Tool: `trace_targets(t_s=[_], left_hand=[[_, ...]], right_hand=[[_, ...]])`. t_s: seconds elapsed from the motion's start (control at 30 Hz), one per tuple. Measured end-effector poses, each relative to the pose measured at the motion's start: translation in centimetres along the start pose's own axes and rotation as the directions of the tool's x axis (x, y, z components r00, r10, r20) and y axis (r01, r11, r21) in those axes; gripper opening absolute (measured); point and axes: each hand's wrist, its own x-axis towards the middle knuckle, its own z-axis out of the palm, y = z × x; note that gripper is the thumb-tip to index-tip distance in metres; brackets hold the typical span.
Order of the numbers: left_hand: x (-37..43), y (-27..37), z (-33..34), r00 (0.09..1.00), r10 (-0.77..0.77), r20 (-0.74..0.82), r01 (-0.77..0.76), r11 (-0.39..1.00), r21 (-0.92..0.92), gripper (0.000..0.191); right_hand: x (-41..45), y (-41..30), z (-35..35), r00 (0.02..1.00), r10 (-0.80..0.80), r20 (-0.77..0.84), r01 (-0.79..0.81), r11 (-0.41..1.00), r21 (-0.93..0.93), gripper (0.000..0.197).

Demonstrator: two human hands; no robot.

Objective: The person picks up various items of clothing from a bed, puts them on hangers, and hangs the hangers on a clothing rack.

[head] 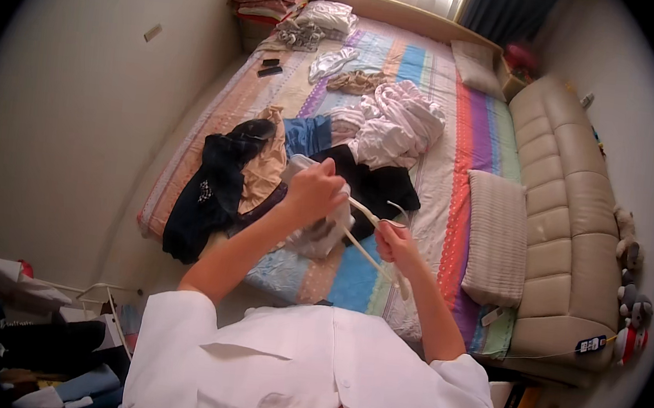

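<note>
My left hand (315, 190) is closed on a light grey-white garment (321, 236) that hangs over the near part of the bed. To its right, my right hand (397, 243) grips a pale plastic clothes hanger (367, 244), whose other end reaches the garment. Behind both hands lies a heap: black clothing (385, 186), a blue piece of cloth (307, 134) and a pink-white patterned garment (399, 125). Left of my left hand are a dark navy garment (207, 186) and a beige one (265, 174).
Striped bedding (356, 272) covers the bed. A knit cushion (495, 238) rests at the right beside a beige leather backrest (555, 226). Farther back are brown cloth (356, 82), a white garment (332, 63) and two small dark objects (269, 70). A metal rack (108, 295) and clothes stand lower left.
</note>
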Motion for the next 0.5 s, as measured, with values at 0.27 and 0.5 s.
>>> trace_targets(t_s=[0.27, 0.5], left_hand=[[-0.2, -0.6, -0.8, 0.944, 0.328, 0.024, -0.319, 0.933, -0.168, 0.022], [-0.5, 0.7, 0.2, 0.903, 0.429, -0.017, -0.424, 0.886, -0.190, 0.016]], right_hand=[[0.9, -1.7, 0.4, 0.997, -0.074, 0.006, 0.074, 0.981, -0.181, 0.033], [0.4, -1.9, -0.3, 0.989, -0.148, -0.011, 0.138, 0.946, -0.293, 0.034]])
